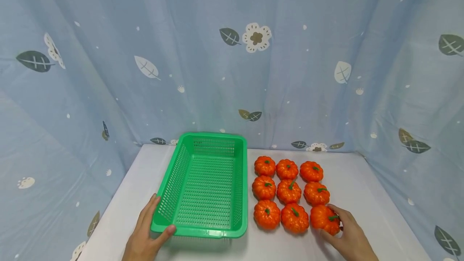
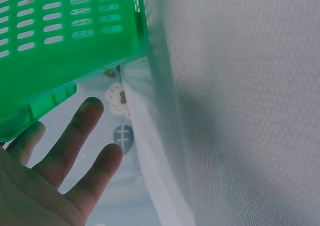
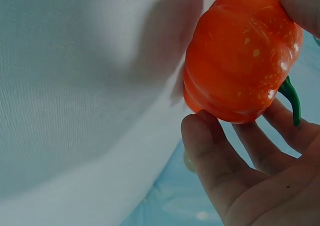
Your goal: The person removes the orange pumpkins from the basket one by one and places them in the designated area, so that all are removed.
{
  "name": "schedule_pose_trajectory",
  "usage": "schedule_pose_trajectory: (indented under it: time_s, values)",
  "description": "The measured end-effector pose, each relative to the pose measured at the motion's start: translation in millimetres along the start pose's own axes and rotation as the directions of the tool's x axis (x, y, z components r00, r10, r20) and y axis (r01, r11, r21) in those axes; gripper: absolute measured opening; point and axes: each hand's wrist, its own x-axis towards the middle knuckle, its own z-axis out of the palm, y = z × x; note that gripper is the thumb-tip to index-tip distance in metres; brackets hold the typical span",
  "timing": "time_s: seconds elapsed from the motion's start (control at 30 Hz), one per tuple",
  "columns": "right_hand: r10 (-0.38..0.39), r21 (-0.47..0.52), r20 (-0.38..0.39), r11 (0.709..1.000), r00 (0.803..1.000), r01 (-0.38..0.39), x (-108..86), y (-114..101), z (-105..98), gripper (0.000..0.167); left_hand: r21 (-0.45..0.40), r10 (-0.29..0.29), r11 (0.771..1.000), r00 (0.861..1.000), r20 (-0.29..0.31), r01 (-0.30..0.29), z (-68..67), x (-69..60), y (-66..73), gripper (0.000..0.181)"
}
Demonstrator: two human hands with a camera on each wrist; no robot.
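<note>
A green plastic basket [image 1: 208,192] with perforated walls stands on the left half of the table, nothing inside it. My left hand [image 1: 146,230] is at its near left corner, thumb at the front rim and fingers along the left side. In the left wrist view, the fingers of the left hand [image 2: 55,171] are spread and fairly straight below the basket's wall [image 2: 65,50]. My right hand [image 1: 346,233] holds the near right orange toy pumpkin [image 1: 322,218] between thumb and fingers. The right wrist view shows this pumpkin [image 3: 245,55] with its green stem and the curved fingers [image 3: 200,141] around it.
Several more orange pumpkins [image 1: 288,191] sit in close rows right of the basket. A white cloth [image 1: 366,188] covers the table. Blue patterned curtains [image 1: 203,71] hang behind it and at both sides.
</note>
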Motion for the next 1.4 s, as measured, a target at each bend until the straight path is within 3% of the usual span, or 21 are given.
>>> schedule_pose_trajectory:
  time_s: [0.33, 0.8, 0.93, 1.03, 1.13, 1.27, 1.4]
  values:
    - [0.031, 0.016, 0.026, 0.999, 0.999, -0.031, 2.5, 4, 10, 0.106, 0.001, 0.010, 1.000, 1.000, -0.003, -0.010, 0.7, 0.5, 2.0, 0.094]
    - [0.160, 0.058, 0.068, 0.985, 0.985, -0.164, 4.3, 3, 20, 0.127, -0.002, 0.017, 1.000, 1.000, -0.012, -0.017, 1.2, -0.1, 3.2, 0.094]
    - [0.178, 0.067, 0.064, 0.981, 0.982, -0.183, 4.1, 2, 16, 0.126, 0.000, 0.018, 1.000, 1.000, -0.008, -0.018, 1.5, -0.5, 2.2, 0.094]
    - [0.117, 0.066, -0.003, 0.991, 0.993, -0.117, 3.5, 2, 7, 0.116, 0.004, 0.007, 1.000, 1.000, 0.005, -0.007, 0.8, -0.6, 1.8, 0.093]
    - [0.000, 0.042, -0.145, 0.999, 0.989, 0.006, 4.3, 2, -1, 0.100, 0.009, 0.001, 1.000, 1.000, 0.008, -0.001, 0.1, -1.3, 2.6, 0.093]
    - [-0.164, -0.024, -0.299, 0.986, 0.940, 0.164, 14.0, -3, -6, 0.083, 0.019, 0.009, 1.000, 1.000, -0.009, -0.009, -0.8, -1.3, 3.4, 0.094]
    - [-0.304, -0.090, -0.339, 0.953, 0.891, 0.291, 30.1, -8, -8, 0.080, 0.029, 0.018, 0.999, 1.000, -0.020, -0.017, -1.1, -0.5, 3.2, 0.094]
